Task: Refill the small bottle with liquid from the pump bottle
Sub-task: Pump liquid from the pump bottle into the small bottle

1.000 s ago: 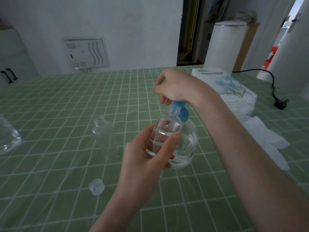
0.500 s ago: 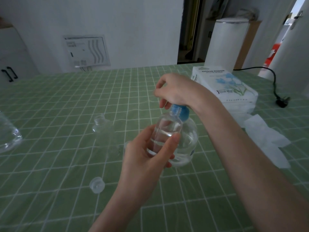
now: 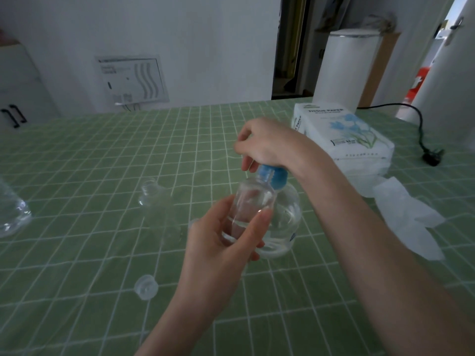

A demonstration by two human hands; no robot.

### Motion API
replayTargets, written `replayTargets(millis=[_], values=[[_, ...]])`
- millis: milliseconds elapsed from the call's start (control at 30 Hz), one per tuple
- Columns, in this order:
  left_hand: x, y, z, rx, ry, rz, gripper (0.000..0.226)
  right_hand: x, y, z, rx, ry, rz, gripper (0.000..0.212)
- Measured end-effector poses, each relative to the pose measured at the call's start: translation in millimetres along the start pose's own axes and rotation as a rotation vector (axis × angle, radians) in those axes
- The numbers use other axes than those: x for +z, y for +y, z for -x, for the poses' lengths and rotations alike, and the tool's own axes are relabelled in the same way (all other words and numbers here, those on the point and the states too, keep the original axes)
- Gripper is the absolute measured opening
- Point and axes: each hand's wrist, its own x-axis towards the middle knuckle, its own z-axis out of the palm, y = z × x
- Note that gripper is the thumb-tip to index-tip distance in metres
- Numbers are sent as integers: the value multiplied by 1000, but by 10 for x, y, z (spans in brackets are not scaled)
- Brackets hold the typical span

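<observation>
My left hand [image 3: 221,242] grips a small clear bottle [image 3: 253,204], holding it upright just under the spout of the pump bottle [image 3: 288,222]. The pump bottle is clear and round with a blue pump [image 3: 273,177]; it stands on the green checked table [image 3: 77,163] with clear liquid in its lower part. My right hand [image 3: 267,143] sits on top of the pump head, fingers curled over it and hiding it. A little liquid shows in the small bottle.
An empty clear bottle [image 3: 154,199] stands left of my hands, with a clear cap [image 3: 146,287] lying nearer me. Another clear container [image 3: 11,214] is at the left edge. A tissue pack [image 3: 341,134], loose tissues [image 3: 408,217] and a power plug [image 3: 431,155] lie at the right.
My right hand has moved down on the pump head, so less of the blue stem shows. My left hand keeps the small bottle in the same place.
</observation>
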Motion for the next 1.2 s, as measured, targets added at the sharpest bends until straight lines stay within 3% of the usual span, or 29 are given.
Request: replayTargets(millis=[1200], values=[[3,33,-8,12,-11,36,17,-50,-35,-14,10,3,12,30]])
